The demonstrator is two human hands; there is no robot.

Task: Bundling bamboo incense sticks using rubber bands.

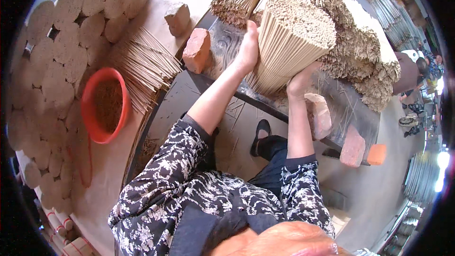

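Note:
A thick bundle of thin pale sticks (289, 38) stands tilted between my two hands over the dark worktop (279, 104). My left hand (249, 47) presses its palm against the left side, thumb pointing up and the other fingers hidden. Low on the right side, my right hand (302, 80) grips the bundle near its lower end, its fingers mostly behind the sticks. Behind it lies a stack of similar stick bundles (353, 38), their brown ends facing me. Another bundle (237, 2) rests at the back left of the worktop.
On the left table are loose sticks (149, 61), an orange-red bowl (125, 109) with brown bits inside, and a high stack of round bundles (59, 59). Bricks (196, 50) stand at the worktop's left end, with more bricks (353, 147) along its front right edge.

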